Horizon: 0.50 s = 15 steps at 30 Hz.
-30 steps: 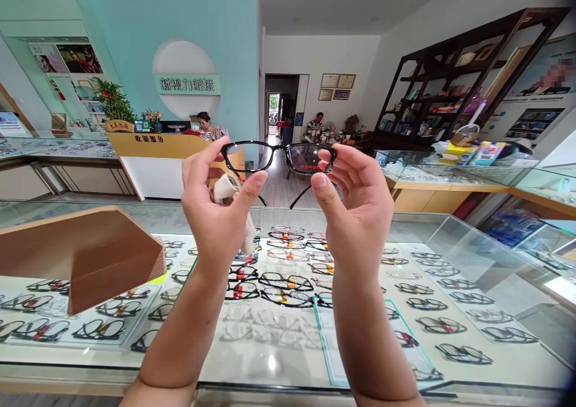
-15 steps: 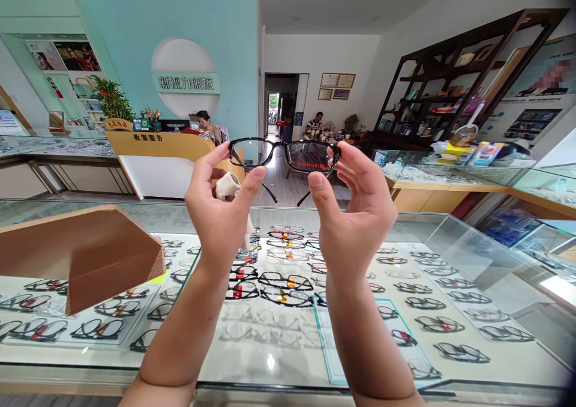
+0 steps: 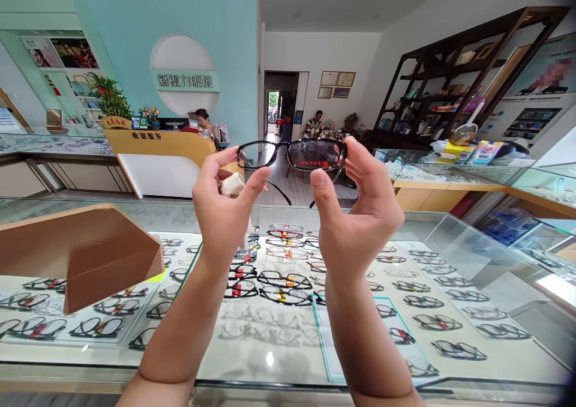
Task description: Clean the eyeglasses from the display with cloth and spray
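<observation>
Raised above the glass counter is a pair of black-framed eyeglasses (image 3: 282,145), held level between both hands with its temples unfolded and pointing away and down. Red lettering marks the right lens. My left hand (image 3: 225,200) pinches the frame's left end between thumb and forefinger; its other fingers curl around a white cloth-like piece (image 3: 232,184), mostly hidden behind the hand. At the frame's right end, my right hand (image 3: 357,209) grips with thumb low and forefinger at the top corner. Beneath them, rows of eyeglasses (image 3: 285,280) lie inside the display case.
A brown panel-like object (image 3: 108,257) rests on the counter at left. The glass display case (image 3: 265,371) spans the front. Behind stand a yellow and white reception desk (image 3: 157,167) with a seated person (image 3: 207,128), another person (image 3: 315,125) farther back, and a dark shelf (image 3: 432,95).
Both hands have shifted slightly to the right with the eyeglasses, which have turned a little. The grip on each end stays the same.
</observation>
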{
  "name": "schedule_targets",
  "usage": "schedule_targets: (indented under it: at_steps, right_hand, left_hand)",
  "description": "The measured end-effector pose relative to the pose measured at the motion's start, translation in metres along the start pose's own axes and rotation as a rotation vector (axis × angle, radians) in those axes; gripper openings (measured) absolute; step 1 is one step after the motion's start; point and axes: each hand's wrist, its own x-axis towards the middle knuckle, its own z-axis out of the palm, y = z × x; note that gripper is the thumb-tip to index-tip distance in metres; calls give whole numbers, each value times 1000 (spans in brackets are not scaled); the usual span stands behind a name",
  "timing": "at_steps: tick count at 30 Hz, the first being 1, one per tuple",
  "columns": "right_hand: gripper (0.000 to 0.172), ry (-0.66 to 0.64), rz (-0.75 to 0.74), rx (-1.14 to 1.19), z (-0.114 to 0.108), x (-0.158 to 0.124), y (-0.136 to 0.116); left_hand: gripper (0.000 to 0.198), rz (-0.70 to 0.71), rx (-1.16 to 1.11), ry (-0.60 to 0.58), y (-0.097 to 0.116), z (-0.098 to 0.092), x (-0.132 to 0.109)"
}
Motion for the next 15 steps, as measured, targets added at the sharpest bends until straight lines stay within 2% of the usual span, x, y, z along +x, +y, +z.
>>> schedule_targets:
  at_steps: [7,15]
  right_hand:
    - [46,-35,-13,-28,-1,0,2]
    - [43,-35,62,22,0,0,9]
  left_hand:
    - [59,-17,13,-13,-3,0,2]
    - [57,57,2,8,0,0,-1]
